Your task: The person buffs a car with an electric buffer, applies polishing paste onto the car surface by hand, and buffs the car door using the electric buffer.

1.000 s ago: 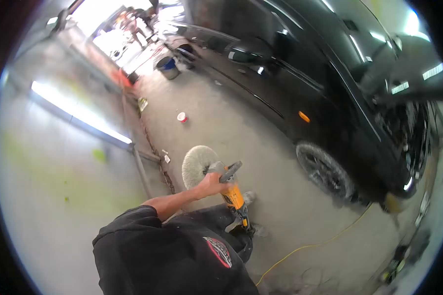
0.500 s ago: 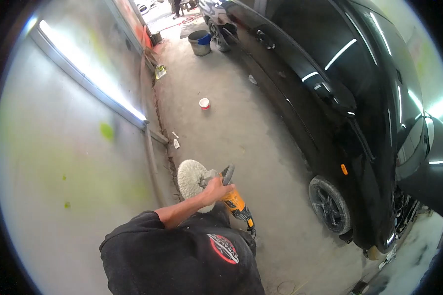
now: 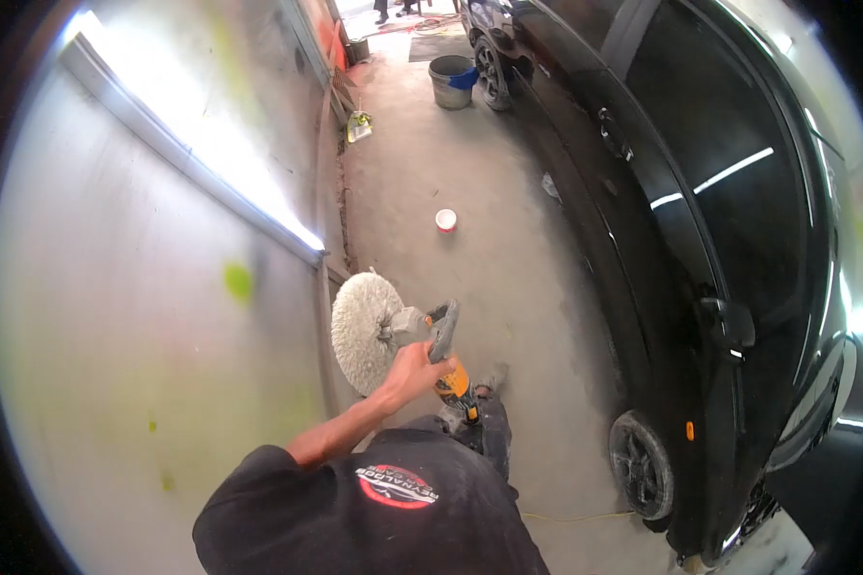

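Observation:
My left hand point(image 3: 413, 375) is wrapped around the orange polisher point(image 3: 455, 383) near its black loop handle point(image 3: 444, 331). A large round white wool pad point(image 3: 364, 331) on the polisher's grey head faces the wall on the left. The tool is held in front of my legs, above the floor. My right hand is not in view. To the right stands a black car point(image 3: 585, 240), apart from the pad.
A white tub point(image 3: 446, 221) sits on the concrete floor ahead. Farther off, a grey bucket point(image 3: 452, 83) stands beside the car's far wheel. A lit tube lamp point(image 3: 201, 153) runs along the left wall. A thin yellow cord point(image 3: 575, 517) lies by the near wheel point(image 3: 641, 467).
The view has turned, so the car, tub and bucket sit farther right. The polisher has swung in my left hand, and its wool pad now shows larger and higher.

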Tool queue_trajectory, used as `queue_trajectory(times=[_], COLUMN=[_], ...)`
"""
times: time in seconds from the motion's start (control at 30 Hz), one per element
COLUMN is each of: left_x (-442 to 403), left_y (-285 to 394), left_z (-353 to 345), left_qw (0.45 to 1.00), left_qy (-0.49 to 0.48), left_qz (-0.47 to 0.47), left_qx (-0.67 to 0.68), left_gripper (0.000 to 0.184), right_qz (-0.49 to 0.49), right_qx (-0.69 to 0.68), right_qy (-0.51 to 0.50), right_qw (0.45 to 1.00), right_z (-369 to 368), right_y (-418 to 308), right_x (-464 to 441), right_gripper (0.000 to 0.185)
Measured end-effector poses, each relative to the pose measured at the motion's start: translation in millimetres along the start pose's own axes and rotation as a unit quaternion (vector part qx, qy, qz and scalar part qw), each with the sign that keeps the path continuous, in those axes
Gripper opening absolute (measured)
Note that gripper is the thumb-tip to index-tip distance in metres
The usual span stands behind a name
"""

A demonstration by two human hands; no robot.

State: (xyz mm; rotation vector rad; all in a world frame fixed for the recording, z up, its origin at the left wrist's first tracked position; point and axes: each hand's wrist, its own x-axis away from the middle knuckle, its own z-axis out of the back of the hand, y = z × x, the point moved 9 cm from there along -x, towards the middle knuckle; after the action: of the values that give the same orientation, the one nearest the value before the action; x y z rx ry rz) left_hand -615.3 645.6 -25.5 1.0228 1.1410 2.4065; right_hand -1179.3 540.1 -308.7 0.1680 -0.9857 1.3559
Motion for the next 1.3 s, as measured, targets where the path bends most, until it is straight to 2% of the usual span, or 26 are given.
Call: queue_trajectory(times=[0.07,0.17,0.2,0.27,0.3,0.33,0.37,0.4,0.43,0.5,0.57,0.63,0.73,0.83,0.9,0.97,1.1,1.13,1.2,1.3], left_x=[-16.5,-54.2,-59.7,-80.2,-89.8,-99.9,-113.4,-127.1,-123.1,-138.7,-146.8,-196.9,-252.1,-332.7,-390.1,-459.7,-571.3,-499.4,-567.3,-616.5], left_y=[15.7,25.3,32.3,53.7,65.0,72.9,78.5,81.6,67.6,67.9,70.9,96.0,119.8,131.2,159.7,187.4,265.1,235.5,282.7,335.9], left_z=[25.1,70.0,84.8,110.4,123.4,137.5,150.3,163.0,170.7,179.8,170.0,212.6,252.8,281.0,281.4,308.7,364.0,365.7,387.7,417.1], left_qw=[0.999,0.994,0.992,0.988,0.983,0.979,0.972,0.970,0.966,0.960,0.952,0.962,0.967,0.971,0.982,0.991,0.989,0.987,0.982,0.985], left_qy=[0.037,0.057,0.069,0.091,0.106,0.118,0.131,0.139,0.152,0.166,0.170,0.151,0.122,0.082,0.047,0.007,-0.045,-0.046,-0.058,-0.044], left_qz=[-0.027,0.008,0.023,0.060,0.063,0.064,0.063,0.057,0.044,0.032,0.019,0.038,0.046,0.017,-0.004,-0.008,0.003,-0.042,-0.056,-0.068], left_qx=[0.030,0.093,0.103,0.113,0.133,0.156,0.184,0.190,0.204,0.225,0.253,0.225,0.217,0.222,0.181,0.130,0.140,0.148,0.171,0.149], left_gripper=[0.034,0.035,0.034,0.031,0.030,0.028,0.027,0.026,0.026,0.025,0.025,0.025,0.027,0.029,0.027,0.024,0.022,0.022,0.022,0.020], right_qz=[-0.006,0.026,0.077,0.261,0.407,0.142,-0.030,0.113,0.124,0.303,0.377,0.380,0.312,0.252,0.200,0.169,0.167,0.202,0.241,0.229], right_qx=[0.014,0.048,0.064,0.104,0.175,0.017,-0.078,0.115,0.002,0.144,0.158,0.151,0.084,0.036,-0.035,-0.078,-0.114,-0.119,-0.129,-0.133], right_qy=[0.007,0.031,0.043,0.077,0.145,0.013,0.082,0.081,0.040,0.048,0.011,-0.097,-0.309,-0.430,-0.477,-0.504,-0.522,-0.508,-0.493,-0.497], right_qw=[1.000,0.998,0.994,0.957,0.885,0.990,0.993,0.984,0.991,0.941,0.913,0.907,0.894,0.866,0.855,0.843,0.828,0.829,0.826,0.826], right_z=[11.7,38.2,48.6,64.3,55.5,37.9,37.4,39.5,20.6,0.3,-23.4,-81.4,-164.6,-218.9,-235.6,-248.7,-249.2,-258.6,-243.2,-231.2], right_y=[0.9,-9.5,-23.7,-85.5,-145.6,-157.5,-244.9,-359.1,-399.3,-536.6,-616.0,-702.6,-778.4,-826.1,-824.0,-866.1,-991.6,-943.6,-1034.2,-1072.7], right_x=[-11.9,-45.7,-67.7,-126.7,-153.7,-231.6,-227.2,-217.3,-230.3,-210.8,-194.9,-196.5,-175.7,-176.0,-211.0,-228.1,-244.3,-197.9,-214.6,-248.7], right_gripper=[0.021,0.021,0.021,0.021,0.021,0.026,0.040,0.049,0.052,0.055,0.055,0.058,0.059,0.060,0.064,0.069,0.083,0.087,0.099,0.104])
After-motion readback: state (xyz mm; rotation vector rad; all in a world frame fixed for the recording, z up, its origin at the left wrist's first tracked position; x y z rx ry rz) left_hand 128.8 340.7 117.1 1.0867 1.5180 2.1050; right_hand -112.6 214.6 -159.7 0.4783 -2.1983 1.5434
